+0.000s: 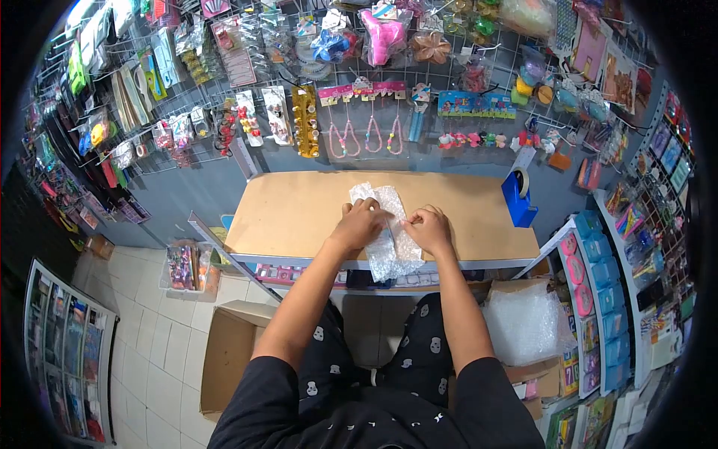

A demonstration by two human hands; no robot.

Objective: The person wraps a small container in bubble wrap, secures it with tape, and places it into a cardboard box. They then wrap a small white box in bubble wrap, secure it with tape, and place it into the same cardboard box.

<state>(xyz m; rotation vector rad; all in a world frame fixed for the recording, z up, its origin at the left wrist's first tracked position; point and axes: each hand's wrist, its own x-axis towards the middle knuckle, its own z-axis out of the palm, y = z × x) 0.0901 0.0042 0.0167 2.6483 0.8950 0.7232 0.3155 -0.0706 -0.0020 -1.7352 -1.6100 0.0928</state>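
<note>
Head view: shows a crumpled, translucent white sheet of plastic bubble wrap [406,247] lying lengthwise near the middle of a light-brown wooden tabletop [299,202], with the near end past the front edge. Cannot tell, from the side-by-side strips, one folded piece from two, nor make out any contents. Should handle as very light, soft and springy, a little slippery on the smooth film, and prone to popped bubbles under a hard squeeze. Best held by the long edges, with flat fingers along the crease. Lies beneath and between the fingertips, mostly on the side toward the body, with a shorter stretch beyond. Shows the bare left hand [360,224] over the left strip, with palm down, fingers bent and tips partly hidden; cannot tell pressing from gripping there. Shows the bare right hand [428,228] at the right edge, with thumb and forefinger together on the film, apparently in a light pinch, and the other fingers curled.
</note>
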